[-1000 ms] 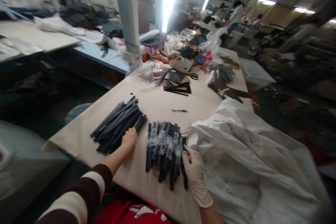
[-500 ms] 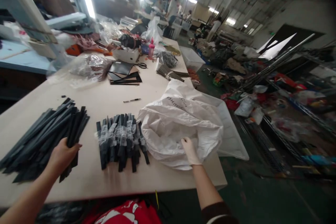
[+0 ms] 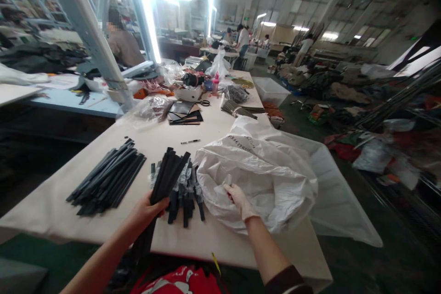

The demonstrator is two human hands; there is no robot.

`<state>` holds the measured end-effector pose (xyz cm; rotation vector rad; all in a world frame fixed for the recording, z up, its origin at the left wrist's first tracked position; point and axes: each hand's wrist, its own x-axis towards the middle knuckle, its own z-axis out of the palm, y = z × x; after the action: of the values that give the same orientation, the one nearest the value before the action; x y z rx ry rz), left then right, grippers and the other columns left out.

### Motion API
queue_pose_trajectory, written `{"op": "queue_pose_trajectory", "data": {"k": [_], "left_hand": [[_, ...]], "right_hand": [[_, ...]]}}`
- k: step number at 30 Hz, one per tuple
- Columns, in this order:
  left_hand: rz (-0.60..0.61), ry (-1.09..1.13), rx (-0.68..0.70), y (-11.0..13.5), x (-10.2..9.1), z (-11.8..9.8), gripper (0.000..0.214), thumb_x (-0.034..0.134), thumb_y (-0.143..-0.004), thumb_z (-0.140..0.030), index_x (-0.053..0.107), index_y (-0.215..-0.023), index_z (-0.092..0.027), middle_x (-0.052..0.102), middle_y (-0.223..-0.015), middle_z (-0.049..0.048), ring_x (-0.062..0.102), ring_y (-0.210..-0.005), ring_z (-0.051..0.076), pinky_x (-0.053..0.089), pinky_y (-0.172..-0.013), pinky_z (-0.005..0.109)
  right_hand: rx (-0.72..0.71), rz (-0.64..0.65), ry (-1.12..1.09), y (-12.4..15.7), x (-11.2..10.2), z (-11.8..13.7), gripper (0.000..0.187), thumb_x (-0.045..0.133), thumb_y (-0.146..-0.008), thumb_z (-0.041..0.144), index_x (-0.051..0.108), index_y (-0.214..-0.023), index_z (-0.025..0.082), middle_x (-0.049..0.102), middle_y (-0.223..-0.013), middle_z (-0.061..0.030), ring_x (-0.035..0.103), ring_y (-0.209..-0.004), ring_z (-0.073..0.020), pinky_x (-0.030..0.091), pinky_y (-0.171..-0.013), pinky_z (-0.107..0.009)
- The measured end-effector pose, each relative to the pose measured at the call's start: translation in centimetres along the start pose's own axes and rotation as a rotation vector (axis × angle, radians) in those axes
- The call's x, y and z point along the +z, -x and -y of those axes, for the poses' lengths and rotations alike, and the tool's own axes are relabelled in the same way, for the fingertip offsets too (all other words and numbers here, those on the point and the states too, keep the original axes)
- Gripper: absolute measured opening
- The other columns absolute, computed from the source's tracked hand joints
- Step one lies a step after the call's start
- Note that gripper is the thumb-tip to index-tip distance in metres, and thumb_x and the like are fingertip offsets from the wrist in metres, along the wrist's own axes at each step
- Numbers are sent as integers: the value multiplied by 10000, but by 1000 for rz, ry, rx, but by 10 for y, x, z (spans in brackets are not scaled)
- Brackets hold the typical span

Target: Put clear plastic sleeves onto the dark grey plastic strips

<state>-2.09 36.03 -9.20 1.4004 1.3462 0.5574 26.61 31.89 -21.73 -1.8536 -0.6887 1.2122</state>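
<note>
My left hand (image 3: 149,211) is closed around a bunch of long dark strips (image 3: 168,172), raised over the near edge of the table. Behind it lie several dark strip bundles (image 3: 186,200) with clear wrapping around their middles, partly hidden by the held bunch. A loose pile of dark strips (image 3: 108,179) rests to the left. My right hand (image 3: 240,201), in a pale glove, has its fingers pinched on what looks like a small piece of clear plastic (image 3: 226,180). That hand is in front of the open mouth of a crumpled white sack (image 3: 282,165).
A pen (image 3: 190,141) lies behind the bundles. Farther back are black sheets (image 3: 185,112), scissors (image 3: 204,103), a clear plastic bag (image 3: 148,109) and a pink bottle (image 3: 215,85). A translucent bin (image 3: 344,193) stands right of the table (image 3: 69,234). Several people work in the background.
My left hand has carried a bunch of strips from the pile rightward, in front of the wrapped bundles. My right hand has shifted slightly left relative to the sack. The view has turned left.
</note>
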Motion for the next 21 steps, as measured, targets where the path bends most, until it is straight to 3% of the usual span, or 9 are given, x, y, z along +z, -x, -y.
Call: {"op": "queue_pose_trajectory", "data": {"k": [3, 7, 11, 16, 21], "left_hand": [[63, 47, 48, -2, 37, -6, 326, 641, -622, -425, 517, -781, -169, 470, -479, -83, 436, -432, 95, 332, -442, 209], [129, 67, 193, -10, 84, -22, 269, 625, -634, -316, 546, -831, -151, 494, -544, -70, 446, -477, 83, 342, -466, 202], [250, 86, 238, 1, 118, -42, 227, 621, -612, -237, 553, -805, -140, 527, -560, -60, 461, -497, 77, 352, -484, 198], [417, 254, 87, 26, 132, -60, 271, 645, -612, -265, 592, -832, -115, 555, -558, -29, 483, -498, 85, 354, -469, 199], [521, 244, 106, 39, 131, -60, 275, 689, -583, -236, 598, -813, -119, 585, -599, -22, 475, -516, 73, 357, -488, 192]], "right_hand": [[-92, 69, -126, 37, -1, 11, 432, 543, -663, 601, 539, -705, 171, 459, -575, 39, 308, -455, -71, 233, -442, -216], [-233, 125, -275, 76, -3, 27, 392, 640, -626, 544, 505, -627, 176, 399, -541, 55, 288, -484, -75, 235, -471, -223], [-406, 68, -180, 98, -14, 30, 411, 653, -650, 519, 435, -546, 186, 372, -532, 56, 307, -512, -87, 250, -490, -230], [-609, -85, 91, 119, -31, 23, 381, 618, -728, 497, 486, -564, 180, 400, -570, 44, 361, -549, -96, 279, -524, -234], [-616, 53, 181, 144, -43, 20, 331, 533, -802, 486, 606, -687, 184, 486, -568, 26, 424, -541, -108, 289, -518, -241]]}}
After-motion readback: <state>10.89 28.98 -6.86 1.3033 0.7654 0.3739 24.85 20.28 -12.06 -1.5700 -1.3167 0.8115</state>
